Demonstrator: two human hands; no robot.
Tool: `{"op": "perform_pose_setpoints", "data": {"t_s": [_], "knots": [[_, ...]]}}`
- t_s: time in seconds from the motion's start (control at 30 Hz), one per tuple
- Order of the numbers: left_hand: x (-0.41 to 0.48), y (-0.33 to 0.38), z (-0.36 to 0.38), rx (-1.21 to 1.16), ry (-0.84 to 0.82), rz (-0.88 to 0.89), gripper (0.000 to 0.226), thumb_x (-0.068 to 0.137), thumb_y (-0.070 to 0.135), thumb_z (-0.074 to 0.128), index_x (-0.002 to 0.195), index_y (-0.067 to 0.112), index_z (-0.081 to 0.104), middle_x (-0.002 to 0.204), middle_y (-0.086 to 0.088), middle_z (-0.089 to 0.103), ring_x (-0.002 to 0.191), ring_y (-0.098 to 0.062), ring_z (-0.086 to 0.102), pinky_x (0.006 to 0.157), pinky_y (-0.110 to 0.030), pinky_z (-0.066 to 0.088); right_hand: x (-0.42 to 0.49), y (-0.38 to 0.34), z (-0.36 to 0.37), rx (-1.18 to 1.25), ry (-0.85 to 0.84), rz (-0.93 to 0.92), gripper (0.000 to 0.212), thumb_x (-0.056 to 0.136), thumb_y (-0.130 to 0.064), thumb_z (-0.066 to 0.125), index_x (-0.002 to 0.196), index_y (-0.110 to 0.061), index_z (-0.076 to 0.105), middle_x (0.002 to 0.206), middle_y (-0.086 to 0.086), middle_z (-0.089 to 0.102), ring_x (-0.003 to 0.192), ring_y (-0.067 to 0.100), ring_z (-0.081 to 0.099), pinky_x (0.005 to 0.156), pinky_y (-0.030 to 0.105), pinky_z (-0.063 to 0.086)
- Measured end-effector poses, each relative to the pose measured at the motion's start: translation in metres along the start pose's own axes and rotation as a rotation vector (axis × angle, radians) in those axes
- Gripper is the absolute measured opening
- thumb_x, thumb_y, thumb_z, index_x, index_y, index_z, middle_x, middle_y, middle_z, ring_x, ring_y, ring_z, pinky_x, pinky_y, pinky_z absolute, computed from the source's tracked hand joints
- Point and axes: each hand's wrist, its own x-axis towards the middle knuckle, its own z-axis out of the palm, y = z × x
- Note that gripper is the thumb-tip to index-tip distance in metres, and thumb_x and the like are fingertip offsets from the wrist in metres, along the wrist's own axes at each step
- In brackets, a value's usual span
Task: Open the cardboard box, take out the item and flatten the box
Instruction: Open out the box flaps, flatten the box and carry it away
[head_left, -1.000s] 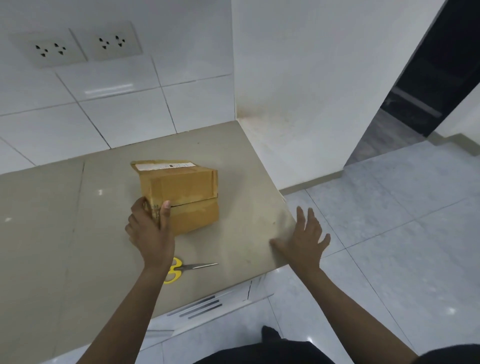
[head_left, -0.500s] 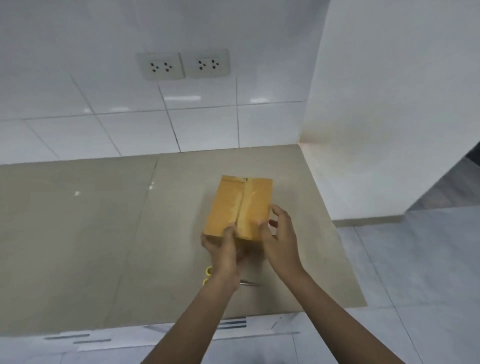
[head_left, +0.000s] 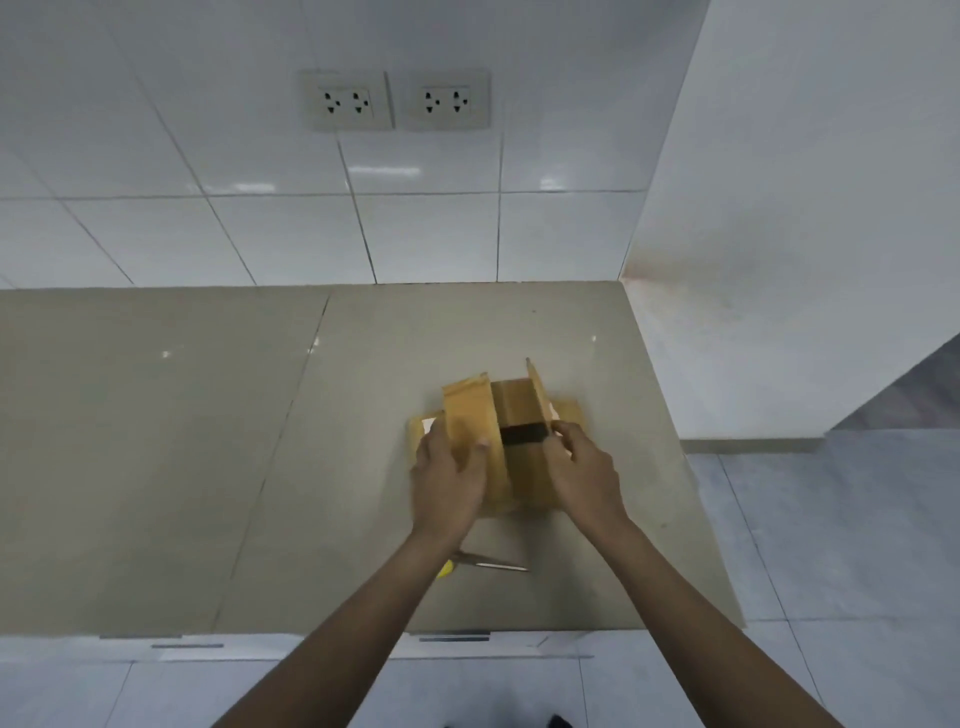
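1. white tiles are backing a beige counter (head_left: 208, 441); the cardboard box (head_left: 511, 441) is sitting near its right edge.
2. left hand (head_left: 449, 478) and right hand (head_left: 584, 470) are each pinching a top flap.
3. it's looking light and stiff; flap edges are offering the best hold.

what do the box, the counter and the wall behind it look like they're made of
Box: brown cardboard, matte; its thin flaps are bent up and hold their fold.
Counter: likely polished stone or large tiles, beige, with small light glints and a straight seam.
Wall: glossy white ceramic tile, going by its grout lines and lamp reflections.
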Motion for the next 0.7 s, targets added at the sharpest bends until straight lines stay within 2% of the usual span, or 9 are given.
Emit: {"op": "perform_pose_setpoints", "data": {"t_s": [0.1, 0.17, 0.2, 0.27, 0.33, 0.4, 0.47, 0.57, 0.7], "knots": [[0.013, 0.010, 0.009, 0.184, -0.092, 0.000, 0.102, 0.078, 0.064, 0.060, 0.150, 0.018, 0.004, 0.159, -0.012, 0.016, 0.142, -0.038, 0.023, 0.110, -0.051, 0.033, 0.008, 0.005, -0.011, 0.145, 0.079, 0.080, 0.038, 0.095, -0.029, 0.033, 0.061, -0.021, 0.048, 0.066, 0.000, 0.054, 0.069, 0.023, 0.050, 0.057, 0.033, 0.036], [0.019, 0.010, 0.011, 0.288, -0.124, -0.007, 0.105, 0.077, 0.055, 0.066, 0.150, 0.016, 0.002, 0.157, -0.014, 0.019, 0.138, -0.041, 0.028, 0.106, -0.051, 0.037, 0.016, 0.012, -0.018, 0.115, 0.100, 0.084, 0.037, 0.094, -0.024, 0.036, 0.059, -0.018, 0.043, 0.060, -0.001, 0.048, 0.065, 0.023, 0.047, 0.054, 0.033, 0.032], [0.022, 0.009, 0.010, 0.302, -0.131, 0.002, 0.099, 0.078, 0.048, 0.066, 0.149, 0.014, 0.006, 0.153, -0.014, 0.026, 0.134, -0.040, 0.034, 0.104, -0.049, 0.039, 0.022, 0.016, -0.021, 0.063, 0.101, 0.077, 0.030, 0.094, -0.022, 0.038, 0.067, -0.016, 0.050, 0.064, -0.001, 0.050, 0.068, 0.024, 0.050, 0.056, 0.033, 0.035], [0.025, 0.005, 0.002, 0.207, -0.150, 0.019, 0.076, 0.084, 0.039, 0.059, 0.146, 0.016, 0.021, 0.143, -0.008, 0.043, 0.125, -0.033, 0.045, 0.097, -0.042, 0.043, 0.028, 0.020, -0.025, -0.110, 0.097, 0.098, 0.019, 0.093, -0.021, 0.047, 0.108, -0.012, 0.055, 0.090, 0.005, 0.060, 0.085, 0.029, 0.058, 0.070, 0.036, 0.044], [0.026, 0.003, -0.009, 0.002, -0.192, -0.018, 0.054, 0.091, 0.036, 0.046, 0.143, 0.024, 0.035, 0.131, 0.002, 0.053, 0.118, -0.026, 0.052, 0.095, -0.037, 0.043, 0.034, 0.027, -0.026, -0.392, 0.133, 0.046, 0.047, 0.089, -0.015, 0.056, 0.134, -0.015, 0.041, 0.130, 0.014, 0.052, 0.113, 0.034, 0.054, 0.094, 0.046, 0.044], [0.028, -0.004, -0.022, -0.153, -0.165, -0.060, 0.035, 0.094, 0.035, 0.037, 0.121, 0.033, 0.059, 0.115, 0.004, 0.065, 0.103, -0.020, 0.060, 0.088, -0.038, 0.049, 0.035, 0.028, -0.021, -0.680, 0.177, -0.138, 0.048, 0.087, -0.008, 0.057, 0.132, -0.017, 0.044, 0.147, 0.015, 0.038, 0.132, 0.034, 0.041, 0.110, 0.055, 0.027], [0.031, -0.013, -0.036, -0.245, -0.117, -0.126, 0.028, 0.094, 0.027, 0.039, 0.091, 0.029, 0.067, 0.096, -0.002, 0.069, 0.087, -0.019, 0.063, 0.075, -0.035, 0.052, 0.034, 0.026, -0.011, -0.803, 0.110, -0.323, 0.034, 0.090, -0.014, 0.053, 0.124, -0.020, 0.052, 0.148, 0.010, 0.038, 0.140, 0.028, 0.029, 0.115, 0.059, 0.014], [0.034, -0.024, -0.048, -0.376, -0.156, -0.244, 0.023, 0.091, 0.013, 0.042, 0.085, 0.019, 0.063, 0.087, -0.009, 0.064, 0.078, -0.023, 0.060, 0.064, -0.032, 0.049, 0.030, 0.023, 0.006, -0.722, -0.027, -0.341, 0.032, 0.096, -0.034, 0.039, 0.118, -0.022, 0.059, 0.148, 0.002, 0.037, 0.145, 0.023, 0.017, 0.114, 0.060, 0.006], [0.035, -0.025, -0.046, -0.440, -0.126, -0.299, 0.021, 0.090, 0.011, 0.042, 0.085, 0.017, 0.061, 0.083, -0.008, 0.063, 0.075, -0.023, 0.059, 0.056, -0.029, 0.047, 0.025, 0.017, 0.008, -0.450, -0.049, -0.255, 0.041, 0.098, -0.046, 0.031, 0.117, -0.021, 0.058, 0.149, 0.000, 0.037, 0.145, 0.022, 0.014, 0.113, 0.062, 0.005]]}}
